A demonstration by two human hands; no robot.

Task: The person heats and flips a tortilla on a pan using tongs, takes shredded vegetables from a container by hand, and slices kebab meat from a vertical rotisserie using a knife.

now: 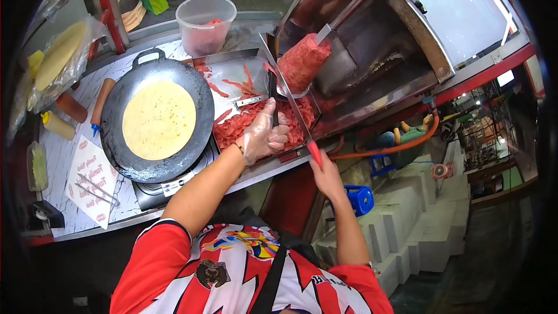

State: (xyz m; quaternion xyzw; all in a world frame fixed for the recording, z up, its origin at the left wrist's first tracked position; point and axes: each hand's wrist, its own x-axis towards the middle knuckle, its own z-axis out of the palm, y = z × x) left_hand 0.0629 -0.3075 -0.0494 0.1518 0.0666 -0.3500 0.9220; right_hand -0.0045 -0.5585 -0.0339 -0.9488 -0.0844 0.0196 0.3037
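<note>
My right hand is wrapped round the red handle of a long knife. The blade slants up to the left and passes along the side of the meat cone on its metal spit. My left hand, in a clear plastic glove, is closed round an upright dark-handled tool over the tray, thumb up; what kind of tool cannot be made out. Beneath it, shaved meat heaps in the front of the metal tray. A few strips lie farther back.
Left of the tray, a flatbread lies on a black griddle over a burner. A plastic tub with meat stands behind. Sauce bottles, printed paper and tongs are at left. The upright grill borders the spit.
</note>
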